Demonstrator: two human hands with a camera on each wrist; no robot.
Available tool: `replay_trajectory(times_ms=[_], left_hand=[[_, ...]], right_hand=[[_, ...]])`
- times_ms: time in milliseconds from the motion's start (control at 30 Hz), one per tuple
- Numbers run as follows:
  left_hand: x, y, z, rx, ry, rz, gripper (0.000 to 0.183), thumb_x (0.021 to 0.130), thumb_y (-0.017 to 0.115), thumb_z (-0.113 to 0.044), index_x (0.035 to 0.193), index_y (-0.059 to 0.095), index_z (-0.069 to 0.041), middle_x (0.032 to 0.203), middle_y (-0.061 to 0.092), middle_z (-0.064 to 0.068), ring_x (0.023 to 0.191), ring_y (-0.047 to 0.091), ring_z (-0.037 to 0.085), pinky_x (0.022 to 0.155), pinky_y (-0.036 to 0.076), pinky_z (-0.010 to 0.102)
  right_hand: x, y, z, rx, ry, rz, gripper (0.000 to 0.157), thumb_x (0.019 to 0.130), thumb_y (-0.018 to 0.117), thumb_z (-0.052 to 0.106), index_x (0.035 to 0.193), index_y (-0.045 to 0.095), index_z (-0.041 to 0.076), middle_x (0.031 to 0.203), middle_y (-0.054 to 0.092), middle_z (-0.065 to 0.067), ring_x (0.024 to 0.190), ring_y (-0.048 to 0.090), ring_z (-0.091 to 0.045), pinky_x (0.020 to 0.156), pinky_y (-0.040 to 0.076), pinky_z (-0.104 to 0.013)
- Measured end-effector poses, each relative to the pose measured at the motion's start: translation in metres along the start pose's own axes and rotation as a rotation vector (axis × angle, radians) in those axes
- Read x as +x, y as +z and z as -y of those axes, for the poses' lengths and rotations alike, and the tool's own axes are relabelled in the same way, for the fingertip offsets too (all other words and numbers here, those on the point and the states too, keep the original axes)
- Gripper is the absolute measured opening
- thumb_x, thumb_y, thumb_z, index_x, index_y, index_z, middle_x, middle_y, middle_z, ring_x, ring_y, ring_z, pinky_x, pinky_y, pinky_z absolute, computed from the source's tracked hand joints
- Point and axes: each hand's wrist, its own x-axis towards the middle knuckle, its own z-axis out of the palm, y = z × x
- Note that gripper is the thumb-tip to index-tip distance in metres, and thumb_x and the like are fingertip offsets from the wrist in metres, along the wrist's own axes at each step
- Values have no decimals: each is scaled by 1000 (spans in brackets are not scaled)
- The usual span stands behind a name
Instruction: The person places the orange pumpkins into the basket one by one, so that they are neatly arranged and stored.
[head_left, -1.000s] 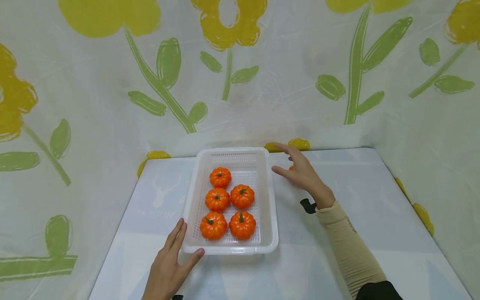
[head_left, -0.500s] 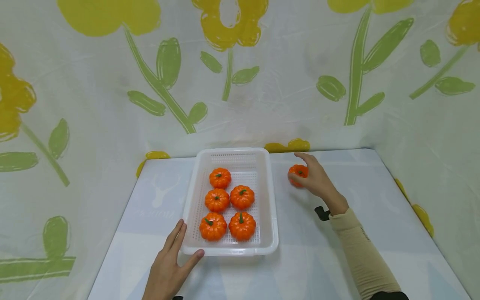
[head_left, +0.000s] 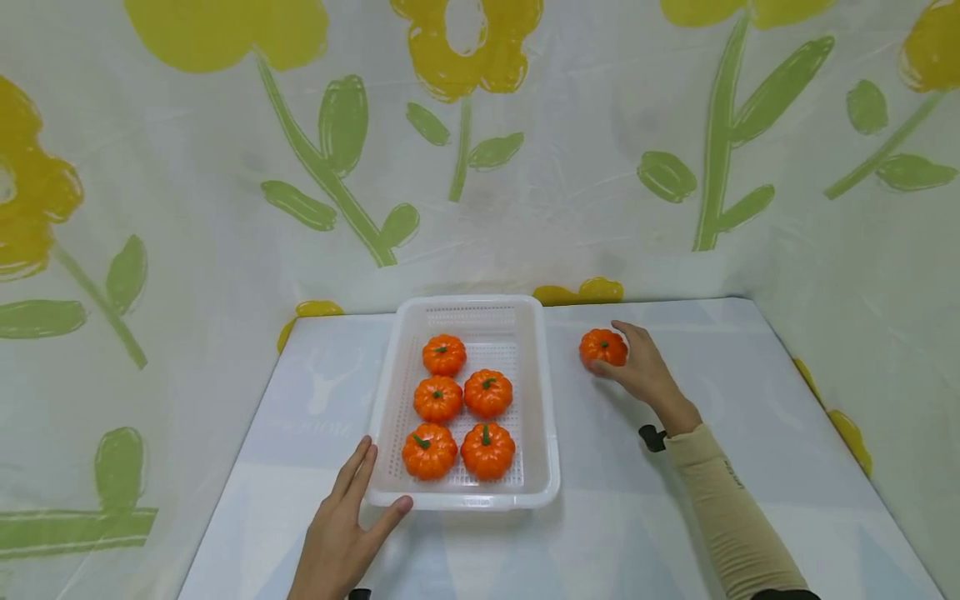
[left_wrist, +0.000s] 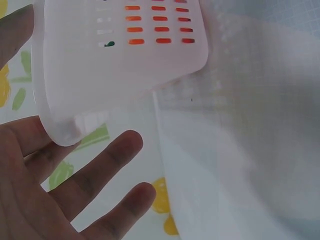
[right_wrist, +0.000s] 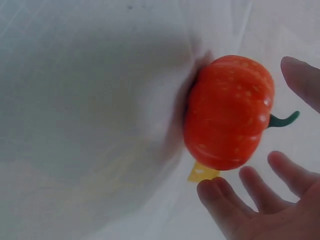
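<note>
A small orange toy pumpkin (head_left: pixel 600 347) with a green stem rests on the table, right of a white plastic basket (head_left: pixel 550 433). My right hand (head_left: pixel 647 372) is beside it, thumb and fingers spread around its right side. The right wrist view shows gaps between this pumpkin (right_wrist: pixel 227 112) and the thumb and fingers. Several similar pumpkins (head_left: pixel 488 394) lie in the basket. My left hand (head_left: pixel 337 521) touches the basket's near left corner with fairly straight fingers. In the left wrist view, the basket wall (left_wrist: pixel 120 75) stands between the thumb and fingers of that hand (left_wrist: pixel 65 185).
The white table (head_left: pixel 622 508) carries the basket and the lone pumpkin. A pale curtain (head_left: pixel 570 200) printed with yellow flowers rises behind the table's back edge and along both sides.
My right hand has moved rightward and nearer to me, away from the basket's rim. The lone pumpkin, mostly hidden behind it before, now shows. My left hand stays at the basket corner.
</note>
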Motion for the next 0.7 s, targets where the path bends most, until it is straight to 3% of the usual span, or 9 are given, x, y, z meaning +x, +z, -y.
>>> replay_trajectory(times_ms=[367,700], left_hand=[[1,1,-3,8,-19,6,97,87,63,-72,161,31,-19,166,27,0,130,53,42,96,46,70],[2,1,-1,3,7,-11,97,87,64,-70,160,33,-16,166,28,0,133,51,41,97,47,67]], right_hand=[[2,4,-3,-20,44,13,86,89,78,30,155,32,-2,153,32,-33,136,36,-49,112,33,-66],[2,6,-5,-20,38,2,79,90,77,25,151,36,-5,150,36,-33,133,40,-48,112,34,-63]])
